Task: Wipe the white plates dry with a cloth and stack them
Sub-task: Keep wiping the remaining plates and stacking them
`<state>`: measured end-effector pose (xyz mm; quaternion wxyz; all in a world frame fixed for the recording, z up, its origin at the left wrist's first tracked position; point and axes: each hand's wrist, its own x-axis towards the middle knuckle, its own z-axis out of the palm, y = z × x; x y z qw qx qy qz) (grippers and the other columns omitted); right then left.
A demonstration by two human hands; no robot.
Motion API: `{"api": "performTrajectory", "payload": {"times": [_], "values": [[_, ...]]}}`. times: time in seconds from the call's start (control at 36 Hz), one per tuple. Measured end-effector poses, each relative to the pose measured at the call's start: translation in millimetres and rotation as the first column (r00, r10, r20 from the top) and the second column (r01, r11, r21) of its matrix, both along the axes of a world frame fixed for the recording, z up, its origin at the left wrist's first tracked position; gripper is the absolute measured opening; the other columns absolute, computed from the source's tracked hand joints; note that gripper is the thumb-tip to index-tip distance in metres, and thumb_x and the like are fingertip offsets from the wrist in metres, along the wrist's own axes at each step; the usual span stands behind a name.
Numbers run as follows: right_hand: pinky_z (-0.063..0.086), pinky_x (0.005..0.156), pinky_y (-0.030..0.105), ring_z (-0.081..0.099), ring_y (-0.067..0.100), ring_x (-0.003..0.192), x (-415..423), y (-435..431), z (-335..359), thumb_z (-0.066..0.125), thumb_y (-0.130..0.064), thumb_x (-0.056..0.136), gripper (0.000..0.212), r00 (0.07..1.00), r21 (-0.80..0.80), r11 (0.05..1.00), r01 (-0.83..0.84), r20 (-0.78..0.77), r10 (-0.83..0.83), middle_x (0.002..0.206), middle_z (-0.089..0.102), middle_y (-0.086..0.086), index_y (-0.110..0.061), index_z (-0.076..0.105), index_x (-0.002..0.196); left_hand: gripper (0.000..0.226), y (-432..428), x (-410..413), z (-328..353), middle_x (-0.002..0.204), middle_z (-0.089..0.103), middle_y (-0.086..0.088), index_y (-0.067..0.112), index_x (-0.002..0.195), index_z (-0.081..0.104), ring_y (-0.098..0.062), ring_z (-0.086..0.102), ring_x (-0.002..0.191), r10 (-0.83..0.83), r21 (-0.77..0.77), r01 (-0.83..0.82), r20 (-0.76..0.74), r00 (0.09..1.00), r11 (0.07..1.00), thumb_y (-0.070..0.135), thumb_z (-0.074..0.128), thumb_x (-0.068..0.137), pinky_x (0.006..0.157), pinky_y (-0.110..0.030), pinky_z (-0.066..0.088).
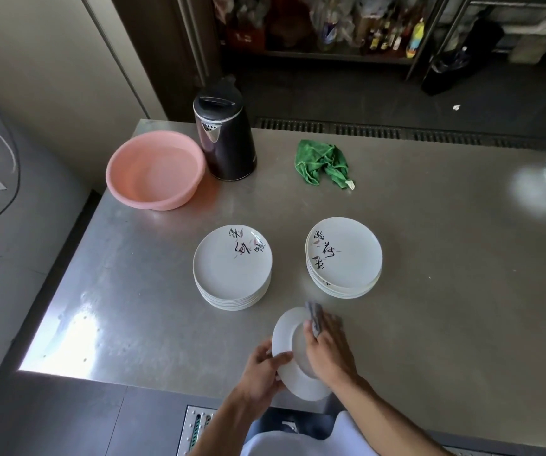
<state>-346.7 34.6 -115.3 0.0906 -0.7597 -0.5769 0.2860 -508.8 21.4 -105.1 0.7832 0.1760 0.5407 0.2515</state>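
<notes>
While one plate is mid-wipe, the job reads as partway done.

Steel worktop [446,258]: carries two piles near its middle, left stack [232,268] and right stack [344,258]; which one is dried cannot be told.

One held plate [298,385]: tilted, above the near edge, in neither pile.

Wearer's left hand [260,373]: fingers curled round the plate's left rim, thumb on top.

Wearer's right hand [329,350]: fingers bent, pressing a grey cloth [314,315] to the plate's face.

Left hand [261,370] holds plate [283,335], right hand [328,352] cloth [314,313]
</notes>
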Motion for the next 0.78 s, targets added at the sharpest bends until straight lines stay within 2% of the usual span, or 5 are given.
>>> {"api": "performTrajectory", "payload": {"times": [0.14, 0.36, 0.5, 0.67, 0.78], "values": [[0.005, 0.121, 0.02, 0.019, 0.014, 0.15, -6, -10, 5, 0.032, -0.038, 0.107, 0.055, 0.974, 0.051, 0.998, 0.023, -0.224, -0.011, 0.163, 0.026, -0.002, -0.024, 0.022, 0.158, 0.057, 5, -1, 3, 0.115, 0.068, -0.034, -0.003, 0.125, 0.06, -0.039, 0.068, 0.095, 0.003, 0.026, -0.004, 0.005, 1.0, 1.0, 0.009, 0.07, 0.071, 0.088, -0.054, 0.055], [0.007, 0.125, 0.031, 0.013, 0.011, 0.153, -6, -16, 9, 0.033, -0.04, 0.107, 0.05, 0.829, 0.26, 0.824, -0.503, -0.125, 0.546, 0.163, 0.025, -0.008, -0.027, 0.031, 0.155, 0.025, 2, -8, 8, 0.116, 0.072, -0.025, 0.006, 0.109, 0.075, -0.03, 0.071, 0.097, -0.075, 0.044, 0.073, 0.037, 0.996, 0.996, 0.005, 0.074, 0.084, 0.084, -0.043, 0.06], [0.007, 0.124, 0.035, 0.025, 0.019, 0.148, 4, -4, -2, 0.026, -0.039, 0.107, 0.056, 0.99, 0.009, 0.99, -0.14, 0.011, 0.14, 0.161, 0.03, 0.002, -0.021, 0.017, 0.159, 0.029, 4, -7, 10, 0.114, 0.074, -0.019, 0.014, 0.115, 0.075, -0.029, 0.072, 0.096, -0.048, 0.002, 0.047, 0.016, 0.999, 0.999, -0.002, 0.065, 0.092, 0.091, -0.052, 0.057], [0.005, 0.125, 0.031, 0.008, 0.011, 0.154, -2, -19, 2, 0.019, -0.051, 0.106, 0.055, 0.823, 0.212, 0.814, -0.541, -0.066, 0.564, 0.166, 0.016, -0.009, -0.032, 0.022, 0.157, 0.029, 4, -5, 9, 0.115, 0.072, -0.026, -0.001, 0.122, 0.063, -0.032, 0.071, 0.095, -0.023, 0.008, 0.023, -0.012, 1.0, 1.0, -0.004, 0.063, 0.094, 0.083, -0.045, 0.059], [0.013, 0.122, 0.038, 0.029, 0.018, 0.144, 4, -7, 1, 0.022, -0.041, 0.107, 0.055, 0.995, -0.009, 0.995, -0.098, 0.032, 0.099, 0.158, 0.035, -0.001, -0.023, 0.019, 0.159, 0.036, 0, -3, 4, 0.117, 0.067, -0.031, 0.003, 0.121, 0.062, -0.038, 0.066, 0.098, 0.076, -0.038, -0.074, 0.027, 0.997, 0.997, -0.011, 0.062, 0.088, 0.094, -0.055, 0.052]]}}
